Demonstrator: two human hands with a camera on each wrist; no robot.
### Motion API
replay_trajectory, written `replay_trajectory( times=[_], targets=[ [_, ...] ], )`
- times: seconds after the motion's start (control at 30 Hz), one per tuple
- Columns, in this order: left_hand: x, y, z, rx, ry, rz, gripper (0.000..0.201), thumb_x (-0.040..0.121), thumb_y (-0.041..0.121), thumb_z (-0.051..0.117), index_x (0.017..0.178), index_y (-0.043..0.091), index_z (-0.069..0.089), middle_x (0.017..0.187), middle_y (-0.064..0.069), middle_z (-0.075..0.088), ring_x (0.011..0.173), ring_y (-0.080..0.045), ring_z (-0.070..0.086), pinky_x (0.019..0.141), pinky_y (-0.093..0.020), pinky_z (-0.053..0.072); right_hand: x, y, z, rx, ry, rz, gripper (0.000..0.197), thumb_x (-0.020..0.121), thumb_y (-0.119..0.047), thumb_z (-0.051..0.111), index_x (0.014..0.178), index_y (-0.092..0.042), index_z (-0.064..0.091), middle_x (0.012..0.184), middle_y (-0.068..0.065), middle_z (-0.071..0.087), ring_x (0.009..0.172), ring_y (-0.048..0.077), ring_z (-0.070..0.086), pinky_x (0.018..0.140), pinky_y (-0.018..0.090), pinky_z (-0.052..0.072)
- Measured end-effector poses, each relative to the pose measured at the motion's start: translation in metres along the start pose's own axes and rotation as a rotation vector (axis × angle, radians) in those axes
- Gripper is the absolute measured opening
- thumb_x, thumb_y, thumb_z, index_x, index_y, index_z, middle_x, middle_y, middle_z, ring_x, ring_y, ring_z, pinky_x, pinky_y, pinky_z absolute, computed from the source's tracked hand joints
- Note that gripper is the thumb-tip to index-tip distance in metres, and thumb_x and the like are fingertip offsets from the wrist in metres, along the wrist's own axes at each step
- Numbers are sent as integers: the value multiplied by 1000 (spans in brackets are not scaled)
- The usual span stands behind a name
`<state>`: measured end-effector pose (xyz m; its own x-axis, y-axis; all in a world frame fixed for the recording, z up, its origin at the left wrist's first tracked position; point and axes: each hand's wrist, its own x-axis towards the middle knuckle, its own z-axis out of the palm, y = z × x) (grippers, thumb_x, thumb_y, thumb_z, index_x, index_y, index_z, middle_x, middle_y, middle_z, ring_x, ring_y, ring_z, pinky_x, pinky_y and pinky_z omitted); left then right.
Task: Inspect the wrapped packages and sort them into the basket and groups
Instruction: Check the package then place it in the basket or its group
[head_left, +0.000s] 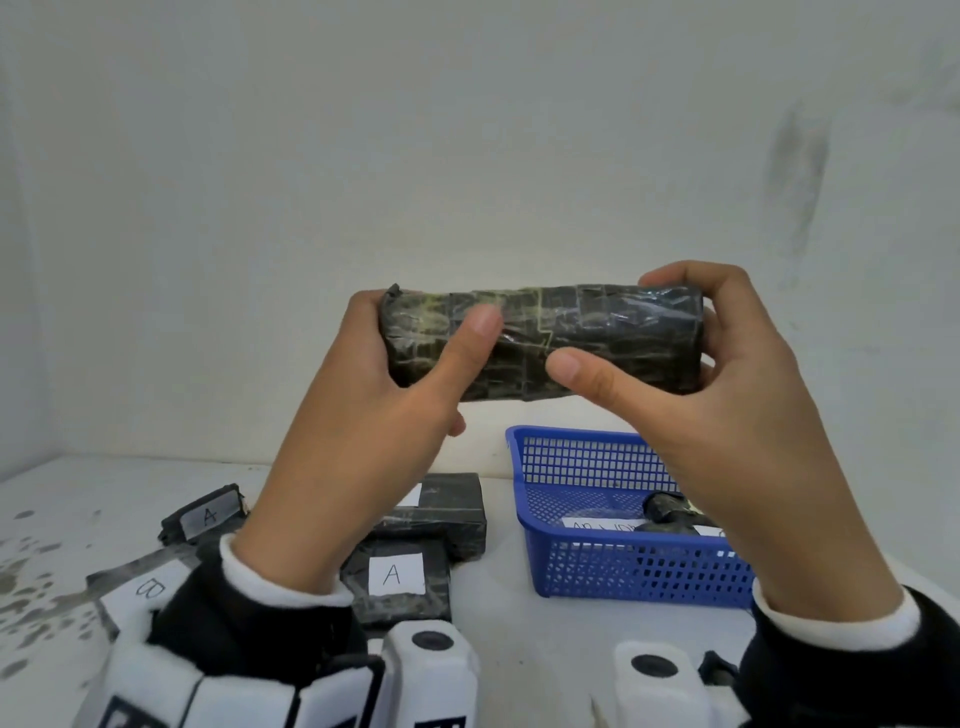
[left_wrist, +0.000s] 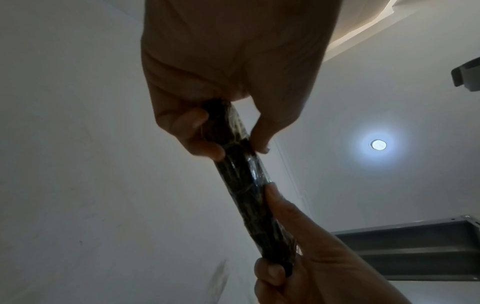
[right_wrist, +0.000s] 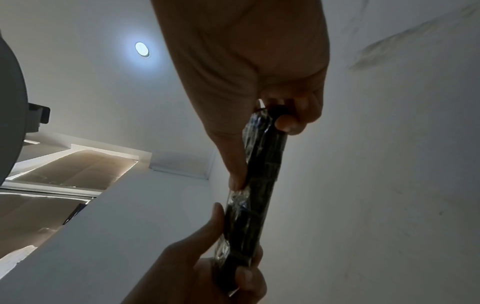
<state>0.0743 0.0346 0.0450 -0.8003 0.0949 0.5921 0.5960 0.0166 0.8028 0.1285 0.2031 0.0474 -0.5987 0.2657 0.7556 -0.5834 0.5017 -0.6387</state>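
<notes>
Left hand (head_left: 358, 395) and right hand (head_left: 748, 395) each clasp one end of a long, dark tape-wrapped package (head_left: 545, 340) at frame centre. Held level, seemingly for inspection. The blue plastic basket (head_left: 587, 566) waits lower right.

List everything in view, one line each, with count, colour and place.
Long package: one, dark, glossy wrap, held level above the table by both ends.
Labelled packages: at least four, dark with white labels, two reading A, grouped on the table at left.
Basket: one, blue plastic mesh, on the table at right.
Package in basket: one, dark, beside a white label.
Table: one, white, speckled at left.
Wall: white, behind.
Hands: left hand and right hand, each gripping one end of the long package.
</notes>
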Motion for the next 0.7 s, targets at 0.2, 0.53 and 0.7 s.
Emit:
replay_trajectory(
  times=[0.2, 0.53, 0.7],
  targets=[
    [0, -1, 0, -16, -11, -18, 38, 79, 63, 52, 99, 30, 54, 58, 12, 59, 43, -5, 50, 54, -26, 36, 1, -1, 0, 12, 18, -26, 53, 62, -50, 80, 104, -38, 50, 95, -17, 72, 81, 3, 71, 70, 13, 53],
    [2, -5, 1, -78, -9, -25, 26, 93, 49, 51, 98, 24, 56, 73, 0, 64, 53, -13, 57, 56, -31, 34, 4, 3, -4, 71, 30, 8, 18, 83, -45, 67, 88, -33, 54, 79, -11, 68, 66, -1, 64, 58, 13, 47],
    [2, -4, 3, -85, -20, 4, 28, 86, 53, 55, 93, 26, 54, 82, -13, 67, 53, -14, 61, 56, -32, 34, 3, 2, -2, 65, 43, -26, 22, 82, -44, 68, 86, -29, 53, 68, -14, 59, 58, 0, 54, 54, 14, 45]
  ],
)
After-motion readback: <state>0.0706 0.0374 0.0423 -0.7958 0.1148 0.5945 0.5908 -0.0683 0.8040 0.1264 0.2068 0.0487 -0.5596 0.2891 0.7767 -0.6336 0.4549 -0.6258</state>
